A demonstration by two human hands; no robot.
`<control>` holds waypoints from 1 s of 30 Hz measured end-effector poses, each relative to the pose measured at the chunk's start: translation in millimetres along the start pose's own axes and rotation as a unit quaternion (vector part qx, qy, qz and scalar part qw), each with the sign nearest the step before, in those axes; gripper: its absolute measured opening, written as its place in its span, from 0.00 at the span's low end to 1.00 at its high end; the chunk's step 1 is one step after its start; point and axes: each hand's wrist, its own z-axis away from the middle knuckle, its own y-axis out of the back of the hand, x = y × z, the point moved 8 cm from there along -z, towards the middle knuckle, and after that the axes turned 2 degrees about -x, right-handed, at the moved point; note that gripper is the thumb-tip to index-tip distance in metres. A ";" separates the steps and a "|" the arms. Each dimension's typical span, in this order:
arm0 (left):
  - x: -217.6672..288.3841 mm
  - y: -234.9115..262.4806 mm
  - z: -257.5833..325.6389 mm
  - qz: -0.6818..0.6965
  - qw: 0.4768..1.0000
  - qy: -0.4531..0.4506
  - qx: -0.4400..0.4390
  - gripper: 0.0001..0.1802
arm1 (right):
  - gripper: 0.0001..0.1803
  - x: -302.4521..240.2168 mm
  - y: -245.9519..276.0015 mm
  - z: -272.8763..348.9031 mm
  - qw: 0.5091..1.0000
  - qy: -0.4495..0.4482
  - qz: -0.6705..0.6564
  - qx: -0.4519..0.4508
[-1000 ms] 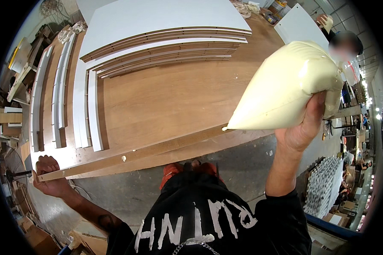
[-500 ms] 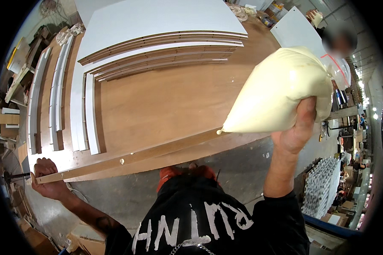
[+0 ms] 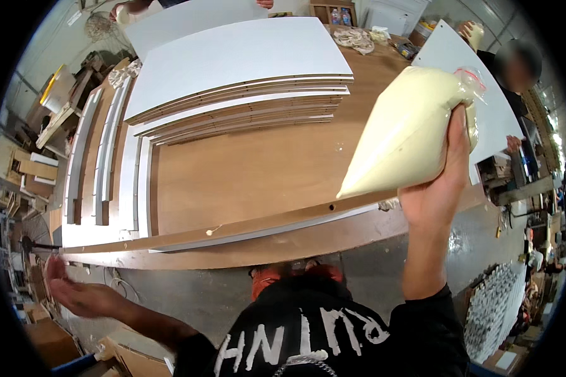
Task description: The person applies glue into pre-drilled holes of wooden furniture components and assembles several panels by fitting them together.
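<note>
Nearest the camera, the person's left hand [image 3: 75,294] hung open and empty, palm up, just off the near left corner of the worktop [image 3: 258,169], its fingers spread and touching nothing. On the other side the right hand [image 3: 437,188] was raised above the worktop's near edge, its grip closed around the fat upper end of a soft clear bag of cream-coloured paste [image 3: 412,129]. The bag tapered down to a point, and that tip sat on or just above a long wooden strip [image 3: 233,229] lying along the near edge; whether the two touched could not be told. A small pale dab showed on the strip toward its middle, and a dark hole lay just beside the bag's tip. Beyond the strip stretched bare brown board. Along the left side lay narrow white-faced strips [image 3: 100,169] side by side. Farther back stood a stack of white-topped panels [image 3: 239,69]. At the far right another person held a white panel [image 3: 484,94].
</note>
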 end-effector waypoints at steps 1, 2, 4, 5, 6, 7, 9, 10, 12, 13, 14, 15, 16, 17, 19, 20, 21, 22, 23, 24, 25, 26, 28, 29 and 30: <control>59.5 -31.4 40.2 0.085 0.983 -0.063 -0.151 0.28 | 0.24 3.7 -0.7 -0.2 1.000 -0.015 -0.019 0.020; 108.1 -60.4 71.2 0.096 0.951 -0.120 -0.267 0.25 | 0.24 4.5 3.9 1.7 0.998 -0.031 -0.032 0.037; 207.1 -109.1 147.1 0.145 0.825 -0.212 -0.503 0.28 | 0.27 -5.8 9.8 1.9 0.998 -0.041 0.053 -0.008; 221.0 -124.5 166.7 0.136 0.793 -0.231 -0.547 0.27 | 0.27 -7.8 12.5 2.0 0.996 -0.036 0.080 -0.017; 226.5 -134.1 182.8 0.126 0.760 -0.249 -0.587 0.26 | 0.28 -8.8 12.6 -0.7 0.994 -0.029 0.106 -0.029; 223.9 -137.4 184.0 0.109 0.773 -0.239 -0.578 0.23 | 0.29 -8.9 15.4 -3.3 0.988 -0.022 0.147 -0.029; 218.6 -141.8 184.5 0.080 0.793 -0.222 -0.561 0.19 | 0.29 -2.3 19.5 -8.4 0.991 -0.022 0.126 -0.022; 217.9 -142.0 185.3 0.082 0.798 -0.208 -0.560 0.17 | 0.29 -1.2 20.7 -8.2 0.990 -0.020 0.135 -0.028; 217.4 -142.5 183.9 0.088 0.805 -0.182 -0.557 0.15 | 0.30 -0.7 21.3 -7.2 0.985 -0.009 0.164 -0.048; 217.9 -142.6 183.9 0.089 0.809 -0.177 -0.554 0.15 | 0.30 -1.3 22.0 -5.8 0.983 -0.002 0.175 -0.057; 218.2 -142.7 184.2 0.089 0.812 -0.172 -0.551 0.15 | 0.30 -1.8 23.0 -4.4 0.980 0.005 0.186 -0.067; 217.9 -142.8 184.7 0.089 0.815 -0.167 -0.548 0.14 | 0.30 -1.5 28.0 -3.0 0.980 0.011 0.188 -0.069; 217.3 -142.3 185.0 0.091 0.816 -0.169 -0.545 0.14 | 0.31 -1.9 28.9 -2.2 0.979 0.015 0.195 -0.065; 216.4 -142.0 185.1 0.093 0.818 -0.170 -0.542 0.14 | 0.31 -1.8 30.1 -1.2 0.978 0.019 0.201 -0.060; 215.6 -141.9 185.1 0.096 0.819 -0.169 -0.539 0.14 | 0.32 -4.4 27.4 -0.4 0.975 0.027 0.217 -0.041; 215.9 -142.4 185.1 0.098 0.819 -0.167 -0.540 0.13 | 0.32 -5.5 27.5 0.4 0.974 0.032 0.222 -0.033; 216.0 -142.4 185.4 0.099 0.819 -0.166 -0.540 0.13 | 0.32 -6.5 29.2 1.5 0.974 0.034 0.222 -0.031; 216.0 -142.5 184.8 0.100 0.819 -0.167 -0.539 0.13 | 0.32 -6.7 29.7 2.9 0.974 0.035 0.222 -0.030; 216.0 -142.3 184.2 0.101 0.819 -0.169 -0.538 0.13 | 0.32 -6.8 29.8 4.6 0.974 0.036 0.221 -0.032; 216.1 -141.9 183.7 0.103 0.820 -0.170 -0.537 0.13 | 0.32 -7.2 29.7 5.0 0.975 0.039 0.217 -0.034; 215.8 -141.8 183.8 0.102 0.819 -0.167 -0.539 0.13 | 0.32 -7.7 31.0 5.4 0.975 0.041 0.215 -0.037; 215.9 -141.0 183.7 0.101 0.819 -0.164 -0.541 0.12 | 0.32 -6.7 31.2 6.0 0.975 0.041 0.215 -0.039; 215.7 -139.8 184.1 0.102 0.819 -0.163 -0.541 0.13 | 0.32 -6.9 31.2 7.2 0.976 0.043 0.211 -0.042; 215.4 -139.4 184.6 0.103 0.819 -0.163 -0.540 0.13 | 0.32 -7.7 30.9 7.7 0.976 0.046 0.210 -0.043; 215.3 -138.8 184.9 0.105 0.820 -0.164 -0.539 0.13 | 0.32 -7.7 31.1 8.5 0.976 0.048 0.209 -0.045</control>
